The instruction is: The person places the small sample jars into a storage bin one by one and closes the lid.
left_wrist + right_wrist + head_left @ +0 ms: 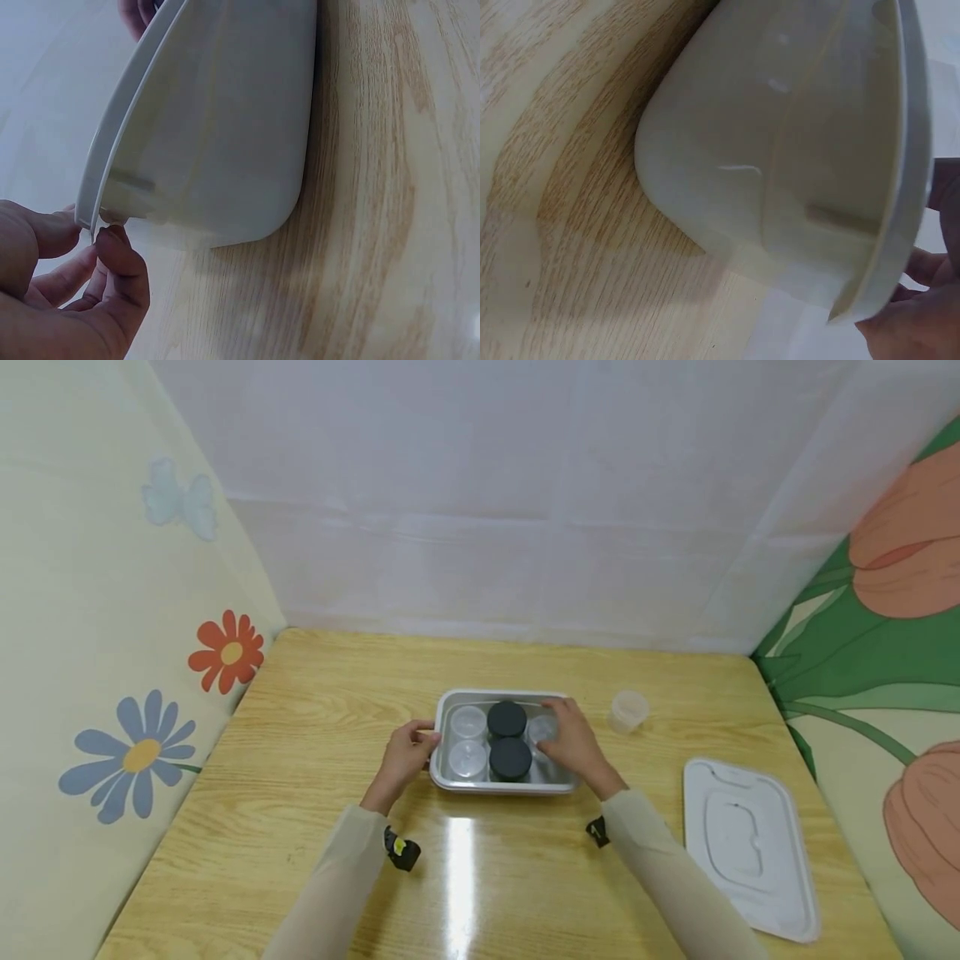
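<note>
A white rectangular tub (480, 787) stands on the wooden table. Inside are clear round plastic cups (468, 758) on the left and two black round-topped containers (510, 760) in the middle. My left hand (405, 756) pinches the tub's left rim between thumb and fingers; the left wrist view shows this rim (94, 176) up close. Over the tub's right end, my right hand (576, 745) holds another clear cup (542, 728) between thumb and fingers. In the right wrist view the tub's wall (780, 150) hides most of the right hand's work.
A small clear cup (628, 711) stands on the table to the right of the tub. Farther right lies a white lid (750, 852), flat near the table's edge. A white sheet (487, 568) hangs behind the table (337, 693), and flower-printed cloths flank both sides.
</note>
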Demonstrator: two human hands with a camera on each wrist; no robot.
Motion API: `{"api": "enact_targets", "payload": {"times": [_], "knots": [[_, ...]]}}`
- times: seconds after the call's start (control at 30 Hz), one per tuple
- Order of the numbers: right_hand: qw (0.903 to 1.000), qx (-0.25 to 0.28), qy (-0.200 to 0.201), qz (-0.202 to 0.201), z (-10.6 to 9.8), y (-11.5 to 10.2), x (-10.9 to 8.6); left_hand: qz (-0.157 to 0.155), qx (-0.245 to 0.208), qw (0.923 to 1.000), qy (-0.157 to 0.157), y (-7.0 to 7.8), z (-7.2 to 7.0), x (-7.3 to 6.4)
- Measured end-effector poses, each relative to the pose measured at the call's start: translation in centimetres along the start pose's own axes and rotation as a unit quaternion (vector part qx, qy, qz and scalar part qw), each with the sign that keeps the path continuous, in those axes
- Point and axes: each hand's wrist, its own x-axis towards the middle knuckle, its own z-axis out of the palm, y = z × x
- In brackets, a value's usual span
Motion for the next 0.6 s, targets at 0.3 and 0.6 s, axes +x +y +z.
{"api": "enact_targets", "payload": {"times": [0.3,0.6], "knots": [[0.9991,0.039,0.018,0.005,-1.9,0.6,0.0,-0.004,-0.001,1.0,-0.003,0.1,-0.3,-0.1],[0.9956,0.07,0.041,0.046,-4.5,3.5,-0.3,-0.006,-0.003,0.9999,-0.008,-0.1,-0.2,0.1]]}}
